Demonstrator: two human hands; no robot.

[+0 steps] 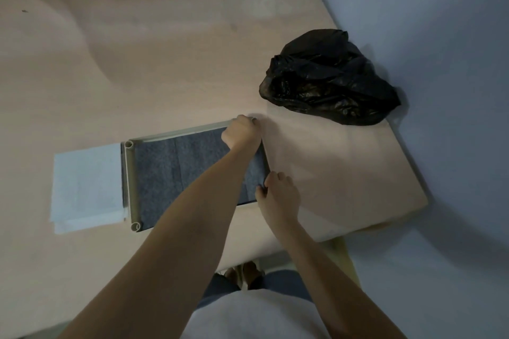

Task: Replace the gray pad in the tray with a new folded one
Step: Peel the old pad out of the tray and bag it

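On the far left of the wide, pale pink-beige table [137, 49] lies a flat, white folded pad [86, 187], its right edge touching the end of a shallow, beige plastic tray [131, 184] with rolled corners. Inside the tray, a dark gray felt pad [176, 173] still lies flat, covering the floor of it.

The person's left hand [242, 132] reaches across the tray to its far right corner, fingers curled down over the rim there; whether they catch only the tray or the gray pad too, I cannot tell. The right hand [278, 192] sits at the near right corner, thumb and fingers pinching the edge of the gray pad.

Farther right, near the bluish wall [440, 36], a crumpled, glossy black plastic bag [325, 77] rests on the table, well apart from the tray.
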